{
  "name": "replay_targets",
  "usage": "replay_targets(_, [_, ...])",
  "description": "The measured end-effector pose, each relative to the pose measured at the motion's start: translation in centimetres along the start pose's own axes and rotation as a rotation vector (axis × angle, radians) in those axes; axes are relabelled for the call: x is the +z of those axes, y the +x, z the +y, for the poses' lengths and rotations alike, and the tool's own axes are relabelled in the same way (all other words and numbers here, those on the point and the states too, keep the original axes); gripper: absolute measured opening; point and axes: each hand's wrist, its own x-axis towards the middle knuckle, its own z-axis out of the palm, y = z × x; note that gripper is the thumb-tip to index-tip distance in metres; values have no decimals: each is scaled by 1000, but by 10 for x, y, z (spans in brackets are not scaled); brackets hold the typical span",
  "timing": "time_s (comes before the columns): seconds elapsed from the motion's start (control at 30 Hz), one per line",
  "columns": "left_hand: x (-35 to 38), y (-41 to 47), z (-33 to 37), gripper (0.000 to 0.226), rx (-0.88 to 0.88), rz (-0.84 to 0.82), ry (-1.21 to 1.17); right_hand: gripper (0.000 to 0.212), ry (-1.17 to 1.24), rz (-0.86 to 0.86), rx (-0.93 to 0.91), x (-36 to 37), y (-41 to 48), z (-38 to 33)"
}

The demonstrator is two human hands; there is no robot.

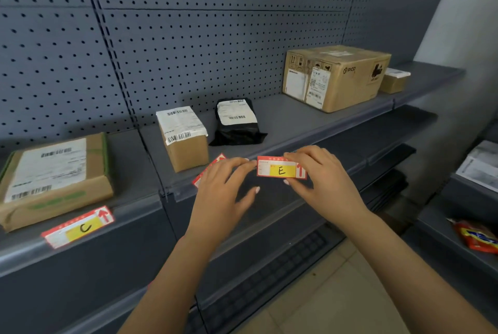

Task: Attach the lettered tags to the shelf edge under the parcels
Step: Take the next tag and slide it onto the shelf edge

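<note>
Right hand (320, 180) pinches E tag (280, 170) at its 3 o'clock end, thumb under, fingers over. Left hand (218, 193) loosely spread, fingertips touching tag's 9 o'clock end. Tag at shelf edge (345, 132), 6 o'clock of black parcel (237, 126).

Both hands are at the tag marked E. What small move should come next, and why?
Probably press the E tag flat onto the shelf edge, just below the black parcel. The right hand pinches it there, the left hand touches its left end, and it seems not yet fixed; the C tag already sits under the brown parcel.
</note>
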Motion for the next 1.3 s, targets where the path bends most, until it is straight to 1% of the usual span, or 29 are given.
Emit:
replay_targets(0.17, [29,35,-27,43,-20,4,49,46,18,-14,-34,21,47,37])
replay_targets(0.37, [55,46,-38,40,-24,7,89,45,110,-57,-74,47,76,68])
replay_targets(0.47, [67,44,-37,38,-47,-3,145,45,160,-92,-125,57,91,83])
replay_targets(0.57, [77,38,-31,34,-85,35,199,48,186,-140,-193,67,99,97])
replay_targets(0.7, [93,34,-21,32,-142,55,318,48,234,-154,-285,76,109,114])
replay_targets(0.8, [105,33,-18,37,-201,49,392,48,277,-142,-338,78,117,123])
replay_targets(0.97, [123,29,-18,41,-214,65,518,45,331,-127,-414,81,122,132])
replay_targets(1.13, [132,30,-20,39,-216,110,570,44,333,-110,-454,81,130,136])
replay_targets(1.3, [134,29,-22,39,-210,124,573,44,316,-117,-505,84,135,136])
